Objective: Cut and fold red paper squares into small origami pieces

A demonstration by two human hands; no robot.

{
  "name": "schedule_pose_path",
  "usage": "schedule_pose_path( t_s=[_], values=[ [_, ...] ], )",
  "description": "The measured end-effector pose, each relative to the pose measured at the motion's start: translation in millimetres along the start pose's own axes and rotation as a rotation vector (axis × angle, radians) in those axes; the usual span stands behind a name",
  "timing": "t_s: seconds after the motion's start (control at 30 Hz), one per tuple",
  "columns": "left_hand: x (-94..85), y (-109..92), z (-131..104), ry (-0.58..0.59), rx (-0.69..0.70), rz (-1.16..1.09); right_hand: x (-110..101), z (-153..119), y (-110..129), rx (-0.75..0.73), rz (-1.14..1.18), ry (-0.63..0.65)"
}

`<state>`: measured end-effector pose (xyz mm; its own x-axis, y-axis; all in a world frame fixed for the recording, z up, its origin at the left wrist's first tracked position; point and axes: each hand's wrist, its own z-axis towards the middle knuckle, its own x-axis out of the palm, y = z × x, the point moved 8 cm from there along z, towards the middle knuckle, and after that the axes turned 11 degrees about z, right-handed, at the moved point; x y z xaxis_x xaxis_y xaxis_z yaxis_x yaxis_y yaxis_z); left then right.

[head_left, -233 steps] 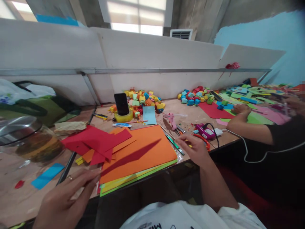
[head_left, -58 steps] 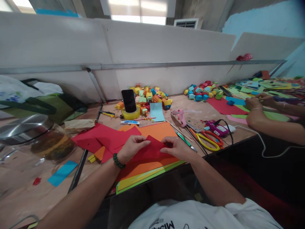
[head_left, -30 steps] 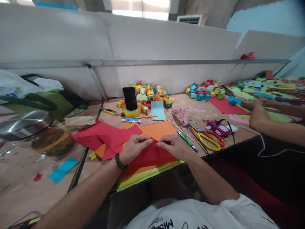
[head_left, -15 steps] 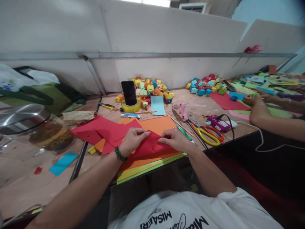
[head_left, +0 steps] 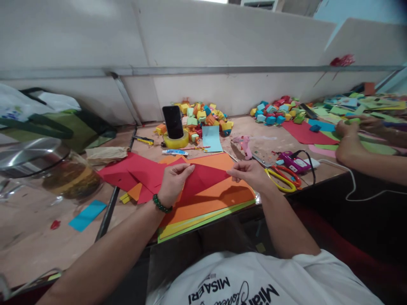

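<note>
One red sheet [head_left: 206, 177], thumb-and-finger pinched at both ends
Near the table's [head_left: 241, 126] front edge, even tension between your left hand [head_left: 174, 180] and right hand [head_left: 249, 173] should prevent wrinkles.

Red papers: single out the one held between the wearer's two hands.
The red sheet above the orange paper, pinched by the left hand and, at its pointed corner, the right hand. Other red pieces lie unheld, left of it or far right.

We face white panel partition [head_left: 238, 38], grey metal rail [head_left: 203, 70] running across it. We see pale-blue wall [head_left: 349, 7] upper right, louvred vent [head_left: 259, 4] at top edge, brown wooden tabletop [head_left: 28, 252] below.
</note>
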<state>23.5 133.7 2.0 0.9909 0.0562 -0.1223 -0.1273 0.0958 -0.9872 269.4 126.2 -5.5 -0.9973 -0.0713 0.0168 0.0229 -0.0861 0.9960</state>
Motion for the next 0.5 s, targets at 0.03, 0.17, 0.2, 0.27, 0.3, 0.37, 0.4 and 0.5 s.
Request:
schedule_pose_path(
  t_s=[0.03,0.17,0.2,0.27,0.3,0.37,0.4,0.5],
  values=[
    [-3.3,0,1,-0.035,0.002,-0.023,-5,0,2,-0.027,0.057,-0.067],
    [-12.4,0,2,-0.145,0.02,-0.105,16,-4,7,-0.076,0.311,-0.137],
    [-12.6,1,1,-0.156,0.024,-0.119,31,-6,7,-0.068,0.365,-0.097],
    [-10.6,1,-2,-0.162,0.03,-0.14,62,-11,5,-0.036,0.461,-0.015],
    [-9.0,1,-4,-0.16,0.031,-0.149,77,-13,3,-0.011,0.507,0.021],
    [-5.9,0,-7,-0.151,0.031,-0.167,97,-17,-1,0.033,0.592,0.043],
    [-4.5,0,-8,-0.144,0.03,-0.176,103,-17,-5,0.051,0.618,0.032],
    [-2.8,-2,-9,-0.13,0.02,-0.212,103,-16,-15,0.08,0.63,-0.048]
  ],
)
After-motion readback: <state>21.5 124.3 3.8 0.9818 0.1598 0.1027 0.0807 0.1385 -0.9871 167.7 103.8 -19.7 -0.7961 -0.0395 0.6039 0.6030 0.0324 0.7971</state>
